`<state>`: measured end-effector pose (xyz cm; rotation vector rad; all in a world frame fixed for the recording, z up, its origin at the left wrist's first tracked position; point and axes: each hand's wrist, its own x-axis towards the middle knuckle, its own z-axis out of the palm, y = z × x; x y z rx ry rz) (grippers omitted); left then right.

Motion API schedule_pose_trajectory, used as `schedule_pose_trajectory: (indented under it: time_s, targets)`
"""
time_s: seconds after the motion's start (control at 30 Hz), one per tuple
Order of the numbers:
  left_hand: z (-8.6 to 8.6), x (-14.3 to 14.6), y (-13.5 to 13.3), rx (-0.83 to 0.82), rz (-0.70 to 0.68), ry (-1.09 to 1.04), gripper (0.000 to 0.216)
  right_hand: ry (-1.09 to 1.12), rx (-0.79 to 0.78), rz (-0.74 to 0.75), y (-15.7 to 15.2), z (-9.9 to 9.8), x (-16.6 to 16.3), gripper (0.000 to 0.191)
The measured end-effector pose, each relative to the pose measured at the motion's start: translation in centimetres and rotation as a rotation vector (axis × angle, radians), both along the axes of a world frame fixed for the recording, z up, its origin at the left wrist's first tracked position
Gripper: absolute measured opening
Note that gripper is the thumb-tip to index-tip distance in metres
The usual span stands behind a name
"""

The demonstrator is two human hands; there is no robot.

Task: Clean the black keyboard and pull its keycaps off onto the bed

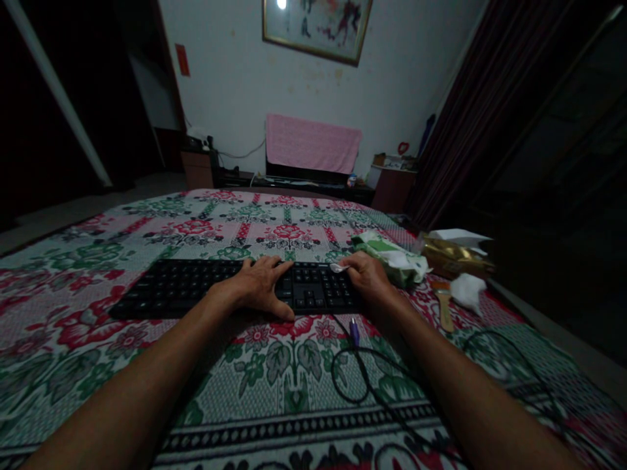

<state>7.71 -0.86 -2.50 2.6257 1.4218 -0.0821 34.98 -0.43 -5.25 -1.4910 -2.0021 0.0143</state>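
Note:
A black keyboard point(186, 285) lies across a flowered bedspread point(147, 235). My left hand point(259, 284) rests flat on the keys near the middle, fingers spread, holding nothing. My right hand point(366, 274) sits at the keyboard's right end with its fingers pinched on a small white wipe point(339, 267) pressed against the keys. The keyboard's black cable point(362, 372) with a purple plug point(354, 330) curls on the bedspread just in front of the keyboard.
A green and white wipes packet point(392, 256) lies right of the keyboard. Further right are a gold packet point(453, 258), a small wooden brush point(445, 307) and a wad of white tissue point(467, 290). The bed's right edge is near these.

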Motion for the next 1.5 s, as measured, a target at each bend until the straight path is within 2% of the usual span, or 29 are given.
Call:
schedule_pose_trajectory:
  time_s: [0.1,0.27,0.6,0.67,0.87,1.07,1.33,1.5]
  targets:
    - [0.1,0.0,-0.1,-0.007,0.006,-0.003,0.115,-0.111,-0.012,0.016,0.0,-0.2,-0.2,0.030]
    - [0.4,0.0,-0.2,-0.010,-0.006,-0.007,0.115,-0.123,-0.009,-0.115,0.1,-0.4,0.7,0.028]
    - [0.1,-0.1,-0.2,0.005,-0.012,-0.009,0.113,-0.205,-0.017,-0.158,-0.7,0.4,0.4,0.023]
    - [0.1,-0.2,-0.1,0.013,-0.027,-0.016,0.114,-0.186,-0.001,-0.137,-0.7,0.4,0.3,0.023]
    - [-0.1,-0.1,0.1,0.025,-0.027,-0.017,0.112,-0.195,0.035,0.063,-0.8,0.1,-0.3,0.028]
    - [0.3,-0.1,-0.1,0.003,-0.018,-0.002,0.114,-0.186,0.052,0.008,-1.2,0.2,-0.5,0.022]
    - [0.3,0.0,-0.2,0.002,-0.019,0.005,0.118,-0.209,0.048,0.099,-1.3,0.0,-1.3,0.030]
    - [0.3,0.0,-0.1,0.015,-0.022,0.005,0.115,-0.245,0.022,0.041,-1.3,0.5,-1.0,0.027]
